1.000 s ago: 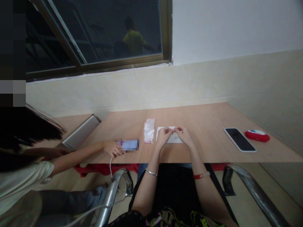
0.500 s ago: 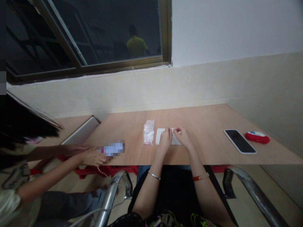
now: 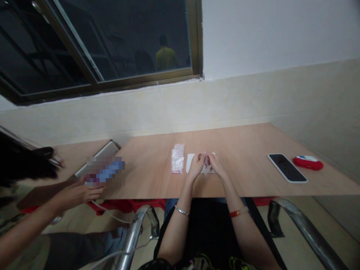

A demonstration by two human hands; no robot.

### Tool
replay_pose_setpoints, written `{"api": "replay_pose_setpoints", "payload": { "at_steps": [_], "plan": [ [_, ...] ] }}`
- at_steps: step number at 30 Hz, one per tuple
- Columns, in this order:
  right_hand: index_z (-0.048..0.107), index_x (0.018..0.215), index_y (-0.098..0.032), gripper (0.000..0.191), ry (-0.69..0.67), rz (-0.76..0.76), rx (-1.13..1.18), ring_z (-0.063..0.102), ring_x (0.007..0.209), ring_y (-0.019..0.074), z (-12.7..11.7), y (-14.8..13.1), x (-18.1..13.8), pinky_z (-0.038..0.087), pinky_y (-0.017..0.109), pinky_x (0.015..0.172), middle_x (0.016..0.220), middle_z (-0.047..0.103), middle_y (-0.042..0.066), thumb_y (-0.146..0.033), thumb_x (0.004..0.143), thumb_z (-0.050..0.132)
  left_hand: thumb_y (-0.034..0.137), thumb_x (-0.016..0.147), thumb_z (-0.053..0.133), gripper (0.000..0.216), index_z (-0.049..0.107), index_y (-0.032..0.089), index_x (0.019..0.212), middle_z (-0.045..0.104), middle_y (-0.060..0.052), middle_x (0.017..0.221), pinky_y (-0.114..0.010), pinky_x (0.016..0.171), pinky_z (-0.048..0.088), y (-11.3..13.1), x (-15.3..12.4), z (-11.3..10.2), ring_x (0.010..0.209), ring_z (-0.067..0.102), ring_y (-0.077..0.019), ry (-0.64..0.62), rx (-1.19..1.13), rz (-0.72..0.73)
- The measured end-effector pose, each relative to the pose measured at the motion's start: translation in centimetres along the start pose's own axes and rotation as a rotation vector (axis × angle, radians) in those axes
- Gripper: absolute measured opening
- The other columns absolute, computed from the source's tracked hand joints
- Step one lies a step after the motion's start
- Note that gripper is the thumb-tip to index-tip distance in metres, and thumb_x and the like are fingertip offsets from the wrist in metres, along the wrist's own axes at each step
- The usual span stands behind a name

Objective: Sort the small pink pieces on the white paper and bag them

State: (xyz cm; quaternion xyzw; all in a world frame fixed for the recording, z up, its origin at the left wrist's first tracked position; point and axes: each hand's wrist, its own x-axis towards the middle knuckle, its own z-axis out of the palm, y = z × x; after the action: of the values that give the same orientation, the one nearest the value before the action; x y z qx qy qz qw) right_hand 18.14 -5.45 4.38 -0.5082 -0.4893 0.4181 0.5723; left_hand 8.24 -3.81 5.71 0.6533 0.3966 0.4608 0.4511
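Observation:
My left hand and my right hand meet over a white sheet on the wooden table. Their fingertips pinch something small between them; it is too small to tell what. A stack of small clear bags lies just left of the white sheet, close to my left hand. A silver bangle is on my left wrist and a red one on my right.
A black phone and a red and white object lie at the table's right. A person at the left holds a blurred object with a cable near a white box. Chrome chair arms flank my lap.
My hands have drawn together over the white sheet. The person at the left has pulled the blurred object leftward, off the table's near edge. The view has shifted slightly.

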Motion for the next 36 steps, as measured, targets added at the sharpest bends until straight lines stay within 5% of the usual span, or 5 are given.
{"api": "replay_pose_setpoints", "payload": {
  "at_steps": [10, 20, 31, 36],
  "plan": [
    [0.049, 0.069, -0.019, 0.030, 0.090, -0.036, 0.029, 0.049, 0.042, 0.0098, 1.6, 0.6, 0.2, 0.038, 0.019, 0.037, 0.055, 0.049, -0.003, -0.046, 0.081, 0.041, 0.034, 0.082, 0.045, 0.026, 0.046, 0.016, 0.063, 0.043, 0.004, 0.057, -0.021, 0.057, 0.035, 0.7, -0.2, -0.3, 0.055, 0.041, -0.0082, 0.100, -0.055, -0.024],
    [0.043, 0.070, -0.022, 0.031, 0.051, -0.156, -0.320, 0.048, 0.045, 0.0111, 1.6, 1.5, 0.4, 0.034, 0.021, 0.045, 0.053, 0.049, -0.004, -0.042, 0.088, 0.030, 0.042, 0.087, 0.038, 0.036, 0.042, 0.017, 0.062, 0.041, 0.004, 0.055, -0.022, 0.053, 0.033, 0.6, -0.3, -1.0, 0.053, 0.041, -0.0090, 0.010, 0.083, 0.012],
    [0.049, 0.070, -0.021, 0.028, 0.082, -0.180, -0.425, 0.053, 0.062, 0.0139, 1.3, 2.6, 1.0, 0.039, 0.023, 0.057, 0.069, 0.058, 0.002, -0.035, 0.087, 0.032, 0.039, 0.092, 0.028, 0.035, 0.053, 0.017, 0.081, 0.059, -0.005, 0.071, -0.027, 0.064, 0.036, 0.5, -1.2, -0.8, 0.066, 0.055, -0.0170, 0.077, 0.743, 0.029],
    [0.050, 0.065, -0.020, 0.031, 0.139, -0.140, -0.281, 0.053, 0.059, 0.0142, 1.3, 2.1, 0.9, 0.040, 0.023, 0.055, 0.062, 0.057, 0.001, -0.040, 0.084, 0.036, 0.045, 0.092, 0.026, 0.040, 0.053, 0.018, 0.082, 0.056, -0.003, 0.065, -0.024, 0.056, 0.031, 0.9, -1.5, -0.2, 0.061, 0.053, -0.0162, 0.080, 0.660, 0.049]
  ]
}}
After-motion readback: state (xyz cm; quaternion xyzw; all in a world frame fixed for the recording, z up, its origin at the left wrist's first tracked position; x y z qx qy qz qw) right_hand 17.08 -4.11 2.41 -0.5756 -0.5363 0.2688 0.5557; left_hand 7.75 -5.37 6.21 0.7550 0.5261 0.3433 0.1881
